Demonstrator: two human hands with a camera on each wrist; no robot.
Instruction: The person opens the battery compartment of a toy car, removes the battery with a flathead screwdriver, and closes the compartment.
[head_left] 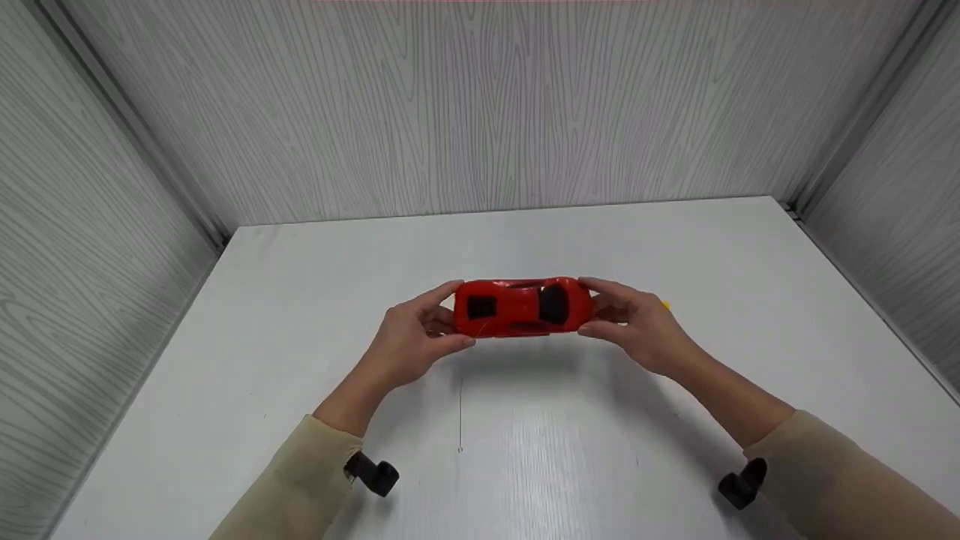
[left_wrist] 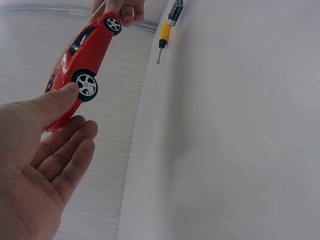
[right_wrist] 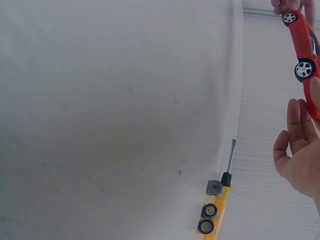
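Observation:
A red toy car (head_left: pixel 517 307) with black windows is held off the white table (head_left: pixel 525 450), lengthwise between both hands. My left hand (head_left: pixel 416 337) pinches its left end with the thumb in front and the fingers behind. My right hand (head_left: pixel 634 322) grips the right end the same way. In the left wrist view my left hand's (left_wrist: pixel 45 150) thumb presses by a silver wheel of the car (left_wrist: pixel 80 65). In the right wrist view my right hand (right_wrist: pixel 300 150) has its fingers beside the car (right_wrist: pixel 305 45).
A screwdriver (right_wrist: pixel 225 185) with a yellow handle lies on the table behind my right hand, also seen as the screwdriver (left_wrist: pixel 164 37). Small round dark parts (right_wrist: pixel 209 211) lie along its handle. Grey wood-grain walls (head_left: pixel 480 112) close in the table on three sides.

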